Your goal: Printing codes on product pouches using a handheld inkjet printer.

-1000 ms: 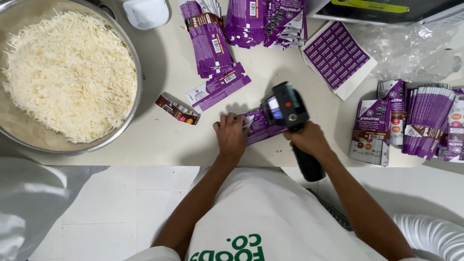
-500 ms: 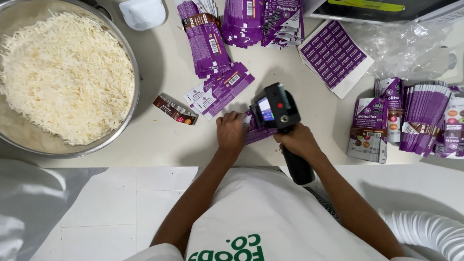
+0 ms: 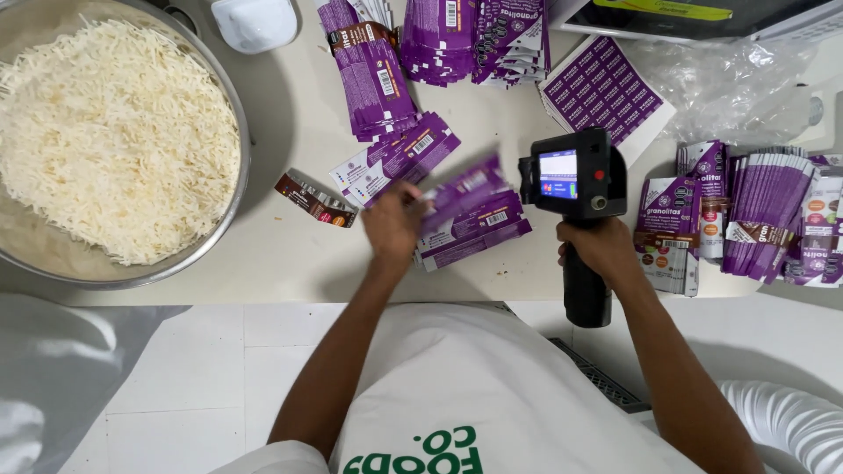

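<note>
**Pouch lifted, printer held clear**

The left hand [image 3: 395, 224] has its grip closed on a flat purple foil pouch [image 3: 465, 186], blurred, raised just above more purple pouches [image 3: 474, 233] lying on the white tabletop [image 3: 290, 158]. The right hand [image 3: 601, 250] has its grip clenched around the handle of a black handheld printer with a lit screen [image 3: 571, 175], just right of the pouch. A large metal bowl of white shredded food [image 3: 114, 140] sits far left.

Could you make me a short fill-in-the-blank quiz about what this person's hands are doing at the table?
1. The right hand grips a black handheld ____ with a small screen.
2. The left hand holds a blurred ____ sachet.
3. The metal bowl at the left holds ____ shreds.

Missing words: device; purple; white
</note>
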